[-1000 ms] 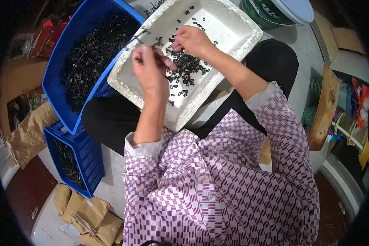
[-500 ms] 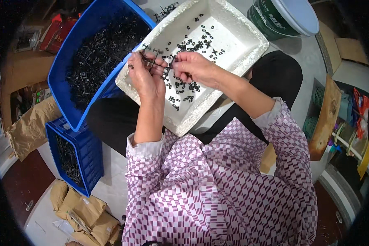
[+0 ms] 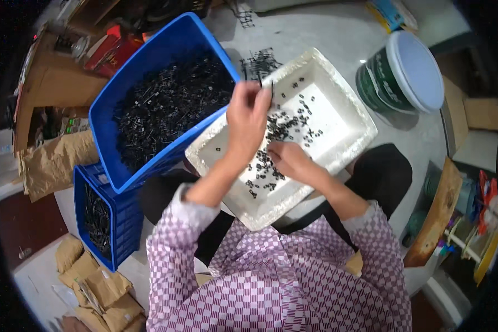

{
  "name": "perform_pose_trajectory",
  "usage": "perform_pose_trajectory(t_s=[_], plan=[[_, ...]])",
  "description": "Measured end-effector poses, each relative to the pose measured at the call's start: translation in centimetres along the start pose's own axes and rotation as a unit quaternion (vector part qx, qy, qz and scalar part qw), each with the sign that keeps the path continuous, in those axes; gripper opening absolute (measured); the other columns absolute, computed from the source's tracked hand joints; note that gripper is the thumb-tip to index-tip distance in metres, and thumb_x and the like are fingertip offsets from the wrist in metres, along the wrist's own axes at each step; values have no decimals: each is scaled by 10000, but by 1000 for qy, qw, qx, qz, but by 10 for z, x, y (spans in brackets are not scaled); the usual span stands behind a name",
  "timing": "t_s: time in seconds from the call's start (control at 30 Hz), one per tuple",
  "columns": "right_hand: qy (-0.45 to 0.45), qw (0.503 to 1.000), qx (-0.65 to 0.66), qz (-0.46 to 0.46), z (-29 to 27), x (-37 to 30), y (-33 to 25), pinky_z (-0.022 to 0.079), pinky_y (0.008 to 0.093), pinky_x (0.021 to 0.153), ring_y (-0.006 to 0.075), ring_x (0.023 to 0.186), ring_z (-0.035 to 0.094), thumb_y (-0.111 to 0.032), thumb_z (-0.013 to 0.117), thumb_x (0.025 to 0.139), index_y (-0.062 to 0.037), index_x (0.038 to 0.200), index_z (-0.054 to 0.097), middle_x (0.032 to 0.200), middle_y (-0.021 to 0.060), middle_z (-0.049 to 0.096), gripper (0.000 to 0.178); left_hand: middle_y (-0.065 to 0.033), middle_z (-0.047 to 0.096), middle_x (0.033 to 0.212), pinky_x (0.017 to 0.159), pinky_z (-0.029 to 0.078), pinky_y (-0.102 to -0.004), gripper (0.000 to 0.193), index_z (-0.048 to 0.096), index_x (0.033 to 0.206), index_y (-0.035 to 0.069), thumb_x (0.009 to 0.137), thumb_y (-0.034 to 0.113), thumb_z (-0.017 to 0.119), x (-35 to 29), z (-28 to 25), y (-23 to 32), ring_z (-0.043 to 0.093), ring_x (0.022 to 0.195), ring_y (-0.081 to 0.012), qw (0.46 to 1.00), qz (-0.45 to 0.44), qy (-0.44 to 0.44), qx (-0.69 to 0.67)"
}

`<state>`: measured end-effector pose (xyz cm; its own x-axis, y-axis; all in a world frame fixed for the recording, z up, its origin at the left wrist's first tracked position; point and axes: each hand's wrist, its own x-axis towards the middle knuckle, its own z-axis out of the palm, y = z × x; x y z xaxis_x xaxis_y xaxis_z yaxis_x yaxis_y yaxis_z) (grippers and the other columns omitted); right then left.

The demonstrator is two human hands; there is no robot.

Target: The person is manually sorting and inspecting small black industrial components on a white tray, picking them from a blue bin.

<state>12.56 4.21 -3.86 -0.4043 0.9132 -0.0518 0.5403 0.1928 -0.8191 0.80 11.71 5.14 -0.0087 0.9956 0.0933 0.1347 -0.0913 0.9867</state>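
My left hand (image 3: pixel 248 122) hovers over the far left rim of a white foam box (image 3: pixel 343 86). Motion smears its fingers; thin dark strips show at the tips, in line with a heap of black plastic sprues (image 3: pixel 262 62) on the floor just beyond. Whether it still grips any sprue is unclear. Low inside the box, my right hand (image 3: pixel 290 160) has its fingers curled in, and what they pinch is hidden. Small black plastic pieces (image 3: pixel 264 169) lie scattered on the box bottom around it. The box rests across my legs.
On the left stands a large blue crate (image 3: pixel 102 141) full of black plastic parts (image 3: pixel 171 99). A smaller blue crate (image 3: pixel 124 221) sits nearer, above brown paper packages (image 3: pixel 102 282). A green and white bucket (image 3: pixel 390 77) is at the far right, a wooden board (image 3: pixel 440 213) nearer.
My left hand has moved away from the right, to the far rim by the sprue heap. My right hand has dropped lower into the box. The whole view has shifted.
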Motion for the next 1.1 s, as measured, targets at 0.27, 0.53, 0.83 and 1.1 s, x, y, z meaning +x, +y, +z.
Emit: perform_pose_trajectory(t_s=[0.27,0.53,0.83,1.1], plan=[[-38,998,30,-28,-14,6,-31,420,397,611,375,699,523,-40,503,803,18,835,522,757,200,522,69,-166,605,825,730,465,-381,336,537,956,6,726,232,632,148,49,-97,592,809,-315,983,-144,109,28],[-95,995,-11,2,-3,7,-27,410,414,594,361,684,513,-27,526,792,4,797,521,732,176,516,31,-179,573,988,794,461,-366,489,468,1147,-3,749,243,610,130,-46,-96,571,917,-306,983,23,42,179],[-163,979,-114,-34,4,12,-13,395,410,575,333,655,514,-47,601,731,-20,754,524,709,150,520,85,-22,583,746,557,455,-224,203,599,950,33,808,176,574,80,-385,-165,541,640,-88,938,-318,3,136],[-123,985,-110,-42,8,25,-17,406,387,610,313,713,515,13,646,645,3,821,542,756,146,524,204,-63,613,800,658,467,-358,282,562,998,73,778,236,627,19,-411,-251,592,746,-223,878,-208,-30,430]])
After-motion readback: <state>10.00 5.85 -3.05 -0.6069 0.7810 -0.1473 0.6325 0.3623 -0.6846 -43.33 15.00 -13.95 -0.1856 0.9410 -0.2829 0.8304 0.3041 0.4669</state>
